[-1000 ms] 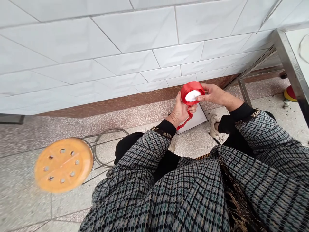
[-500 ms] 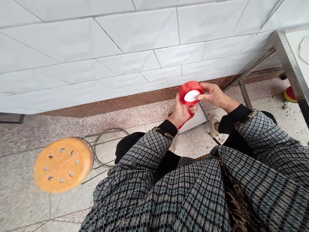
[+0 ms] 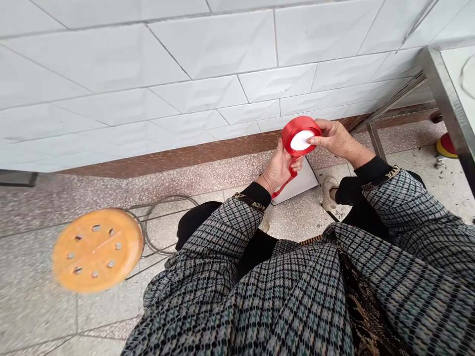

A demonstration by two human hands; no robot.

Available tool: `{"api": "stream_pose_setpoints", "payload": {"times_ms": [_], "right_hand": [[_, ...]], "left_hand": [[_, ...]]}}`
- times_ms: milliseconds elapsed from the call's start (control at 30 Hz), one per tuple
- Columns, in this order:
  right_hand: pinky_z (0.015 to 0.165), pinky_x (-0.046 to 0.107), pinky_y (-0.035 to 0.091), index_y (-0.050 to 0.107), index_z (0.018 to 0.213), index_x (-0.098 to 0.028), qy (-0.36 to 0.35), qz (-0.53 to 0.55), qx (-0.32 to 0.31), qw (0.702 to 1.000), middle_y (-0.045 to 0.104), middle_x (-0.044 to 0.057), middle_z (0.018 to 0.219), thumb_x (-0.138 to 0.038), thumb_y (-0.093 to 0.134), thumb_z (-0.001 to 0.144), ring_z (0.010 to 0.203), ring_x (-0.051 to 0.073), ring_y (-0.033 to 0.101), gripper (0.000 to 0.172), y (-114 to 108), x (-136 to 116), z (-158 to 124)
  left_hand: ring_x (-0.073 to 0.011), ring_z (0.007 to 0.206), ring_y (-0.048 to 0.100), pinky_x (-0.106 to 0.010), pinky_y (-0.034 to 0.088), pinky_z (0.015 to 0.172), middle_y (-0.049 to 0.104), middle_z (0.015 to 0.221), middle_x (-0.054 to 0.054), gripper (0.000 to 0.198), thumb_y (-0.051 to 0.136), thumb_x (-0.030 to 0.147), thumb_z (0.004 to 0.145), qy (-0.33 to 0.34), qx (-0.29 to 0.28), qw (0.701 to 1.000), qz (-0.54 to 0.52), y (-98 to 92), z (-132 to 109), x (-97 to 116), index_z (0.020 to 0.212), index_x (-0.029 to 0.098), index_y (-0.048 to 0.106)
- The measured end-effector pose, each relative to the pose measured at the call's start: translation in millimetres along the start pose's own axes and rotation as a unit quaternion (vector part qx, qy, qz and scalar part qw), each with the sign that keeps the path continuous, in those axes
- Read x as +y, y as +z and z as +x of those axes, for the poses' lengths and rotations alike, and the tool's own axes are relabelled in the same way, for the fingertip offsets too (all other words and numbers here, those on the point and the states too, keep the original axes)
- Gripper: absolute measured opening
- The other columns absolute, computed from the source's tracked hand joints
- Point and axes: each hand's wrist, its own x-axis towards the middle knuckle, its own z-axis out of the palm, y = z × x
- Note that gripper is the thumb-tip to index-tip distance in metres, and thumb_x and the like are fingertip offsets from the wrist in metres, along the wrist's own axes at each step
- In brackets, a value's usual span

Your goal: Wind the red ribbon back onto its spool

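A roll of shiny red ribbon (image 3: 301,123) with a white core is held up in front of me, tilted so that its flat side faces me. My right hand (image 3: 336,141) pinches the roll's right rim, its thumb on the white face and its fingers behind. Just below and to the left, my left hand (image 3: 279,167) is closed round the ribbon's loose end (image 3: 285,185), which hangs down past the fingers. Whether the left fingertips also touch the roll is hard to make out.
An orange round stool (image 3: 98,249) with holes in its seat stands at left on wire legs. A white flat panel (image 3: 300,180) lies on the floor below my hands. A metal-framed table (image 3: 445,94) is at right, and a white tiled wall (image 3: 222,54) rises ahead.
The ribbon roll and my right hand have shifted up and to the right. My left hand has moved slightly and keeps its hold on the ribbon's loose end.
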Motion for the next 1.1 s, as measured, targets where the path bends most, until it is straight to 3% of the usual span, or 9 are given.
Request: {"api": "stream_pose_setpoints", "payload": {"times_ms": [167, 267, 333, 400, 533, 667, 800, 967, 1100], "right_hand": [[0.082, 0.039, 0.054, 0.076, 0.095, -0.020, 0.023, -0.018, -0.013, 0.999, 0.071, 0.003, 0.089, -0.064, 0.092, 0.072, 0.091, 0.023, 0.064, 0.052, -17, -8, 0], [0.082, 0.039, 0.053, 0.077, 0.096, -0.019, 0.026, -0.070, -0.031, 0.997, 0.072, 0.004, 0.092, -0.057, 0.091, 0.075, 0.090, 0.023, 0.064, 0.046, -26, -13, -2], [0.082, 0.039, 0.052, 0.077, 0.096, -0.020, 0.020, -0.122, -0.051, 0.991, 0.072, 0.004, 0.092, -0.053, 0.090, 0.077, 0.088, 0.023, 0.063, 0.040, -29, -14, -2], [0.082, 0.039, 0.049, 0.077, 0.092, -0.021, 0.007, -0.174, -0.075, 0.982, 0.070, 0.004, 0.088, -0.047, 0.089, 0.079, 0.085, 0.022, 0.061, 0.032, -30, -13, -2], [0.081, 0.039, 0.046, 0.074, 0.082, -0.024, -0.021, -0.221, -0.116, 0.968, 0.066, 0.003, 0.081, -0.041, 0.090, 0.078, 0.081, 0.022, 0.058, 0.024, -30, -3, 0], [0.084, 0.041, 0.045, 0.075, 0.079, -0.026, -0.036, -0.252, -0.129, 0.959, 0.063, 0.002, 0.076, -0.040, 0.093, 0.075, 0.082, 0.024, 0.059, 0.023, -26, 5, 1], [0.089, 0.044, 0.047, 0.077, 0.083, -0.025, -0.033, -0.247, -0.107, 0.962, 0.065, 0.004, 0.081, -0.040, 0.093, 0.075, 0.088, 0.026, 0.061, 0.023, -20, 4, 2], [0.093, 0.048, 0.054, 0.078, 0.097, -0.023, 0.012, -0.127, -0.039, 0.991, 0.074, 0.006, 0.098, -0.042, 0.092, 0.076, 0.094, 0.027, 0.065, 0.032, -9, -2, 0], [0.093, 0.046, 0.058, 0.075, 0.102, -0.021, 0.046, -0.003, -0.033, 0.998, 0.075, 0.005, 0.099, -0.052, 0.094, 0.071, 0.097, 0.026, 0.068, 0.048, 5, 0, -1]], "left_hand": [[-0.0060, 0.049, 0.039, -0.021, 0.034, 0.051, 0.048, 0.060, 0.004, 0.019, 0.074, 0.020, 0.089, 0.007, -0.005, 0.998, 0.065, -8.6, 3, 2, 0.076, 0.016, 0.062], [-0.0038, 0.045, 0.032, -0.019, 0.026, 0.047, 0.041, 0.055, 0.007, 0.021, 0.074, 0.012, 0.085, -0.014, 0.017, 0.995, 0.101, -9.9, 5, 5, 0.072, 0.015, 0.059], [-0.0038, 0.043, 0.029, -0.019, 0.022, 0.045, 0.037, 0.052, 0.007, 0.029, 0.074, 0.022, 0.091, -0.037, 0.033, 0.992, 0.115, -9.5, 6, 6, 0.069, 0.017, 0.056], [-0.0051, 0.042, 0.029, -0.021, 0.019, 0.042, 0.039, 0.052, 0.006, 0.039, 0.073, 0.043, 0.095, -0.061, 0.040, 0.990, 0.118, -9.3, 6, 7, 0.071, 0.018, 0.056], [-0.0075, 0.040, 0.030, -0.025, 0.015, 0.040, 0.042, 0.053, 0.005, 0.058, 0.071, 0.078, 0.085, -0.110, 0.032, 0.985, 0.130, -12.0, 5, 5, 0.083, 0.020, 0.064], [-0.0078, 0.042, 0.034, -0.024, 0.016, 0.040, 0.045, 0.055, 0.004, 0.060, 0.076, 0.079, 0.080, -0.118, 0.012, 0.982, 0.149, -14.9, 4, 0, 0.087, 0.020, 0.066], [-0.0070, 0.044, 0.034, -0.023, 0.020, 0.042, 0.047, 0.057, 0.005, 0.057, 0.076, 0.075, 0.083, -0.091, 0.035, 0.988, 0.120, -10.0, 5, -4, 0.089, 0.020, 0.065], [-0.0076, 0.046, 0.038, -0.024, 0.029, 0.045, 0.048, 0.059, 0.005, 0.060, 0.065, 0.079, 0.089, -0.046, 0.039, 0.998, 0.024, 2.0, 2, -1, 0.094, 0.019, 0.066], [-0.0079, 0.049, 0.041, -0.025, 0.033, 0.047, 0.056, 0.066, 0.001, 0.067, 0.059, 0.081, 0.090, -0.012, 0.030, 0.999, -0.009, 10.0, -4, 3, 0.103, 0.017, 0.069]]}}
